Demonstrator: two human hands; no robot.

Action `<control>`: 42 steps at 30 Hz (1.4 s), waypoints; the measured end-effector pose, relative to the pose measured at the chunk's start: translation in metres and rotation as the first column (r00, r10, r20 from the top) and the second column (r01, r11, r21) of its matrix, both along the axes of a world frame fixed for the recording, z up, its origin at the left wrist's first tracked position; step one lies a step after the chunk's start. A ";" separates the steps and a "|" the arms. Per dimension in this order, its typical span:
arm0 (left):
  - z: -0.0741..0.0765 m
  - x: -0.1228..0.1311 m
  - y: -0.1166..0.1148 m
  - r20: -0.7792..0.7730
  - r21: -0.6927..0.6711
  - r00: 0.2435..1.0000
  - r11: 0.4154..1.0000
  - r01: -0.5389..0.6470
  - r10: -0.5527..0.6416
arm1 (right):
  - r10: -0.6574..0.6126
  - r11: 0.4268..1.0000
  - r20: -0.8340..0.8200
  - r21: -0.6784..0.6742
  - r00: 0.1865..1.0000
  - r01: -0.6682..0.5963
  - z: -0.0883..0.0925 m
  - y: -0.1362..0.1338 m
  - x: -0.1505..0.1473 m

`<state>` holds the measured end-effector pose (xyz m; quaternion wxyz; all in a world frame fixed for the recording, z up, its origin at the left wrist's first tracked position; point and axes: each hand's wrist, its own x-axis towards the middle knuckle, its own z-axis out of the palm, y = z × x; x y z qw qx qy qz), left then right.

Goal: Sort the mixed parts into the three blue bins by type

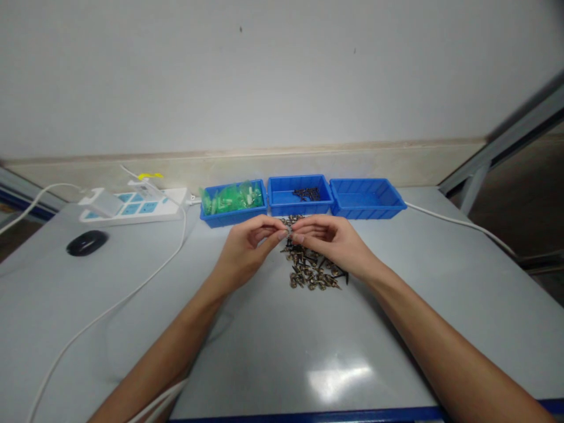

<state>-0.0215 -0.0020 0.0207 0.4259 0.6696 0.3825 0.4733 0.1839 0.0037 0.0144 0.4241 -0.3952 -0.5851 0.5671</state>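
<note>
My left hand (253, 248) and my right hand (337, 242) meet fingertip to fingertip over a pile of small screws (312, 276), some brass-coloured and some dark. Both hands are closed in a pinch. Something small and pale shows between the fingertips, too tiny to name. Part of the screw pile is hidden beneath my fingers. Just behind the hands stands a blue bin (277, 208) with dark screws (307, 194) in it.
Left of it, another blue bin (210, 221) holds green plastic bags (233, 198); a third blue bin (368, 202) stands right. A white power strip (176, 197), a black mouse (87, 242) and a white cable (132, 292) lie leftward. A wall (282, 76) rises behind.
</note>
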 end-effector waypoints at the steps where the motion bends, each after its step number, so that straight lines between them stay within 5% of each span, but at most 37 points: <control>1: 0.000 0.001 0.000 0.035 -0.038 0.999 0.999 0.003 -0.002 | 0.017 1.000 -0.004 -0.015 1.000 -0.017 0.000 -0.001 -0.001; 13: -0.001 0.005 -0.002 0.143 -0.218 0.986 0.975 -0.047 0.080 | -0.020 0.985 -0.179 -0.172 0.984 -0.012 -0.005 -0.001 -0.004; 24: -0.007 0.005 0.001 0.135 -0.128 0.987 0.990 -0.066 0.083 | -0.044 0.972 -0.291 -0.233 0.956 -0.026 -0.004 -0.001 -0.005; 33: -0.009 0.001 0.003 -0.239 0.244 0.965 0.968 -0.050 0.110 | -0.098 0.970 -0.257 -0.242 0.962 0.034 0.002 0.000 -0.001; 37: -0.020 -0.008 0.009 -0.527 0.497 0.837 0.852 0.162 0.148 | -0.190 0.977 -0.297 -0.150 0.936 0.150 0.003 0.004 0.002; 42: -0.034 -0.012 0.014 -0.682 0.562 0.705 0.756 0.336 0.194 | -0.199 0.980 -0.327 -0.092 0.924 0.178 0.003 0.006 0.003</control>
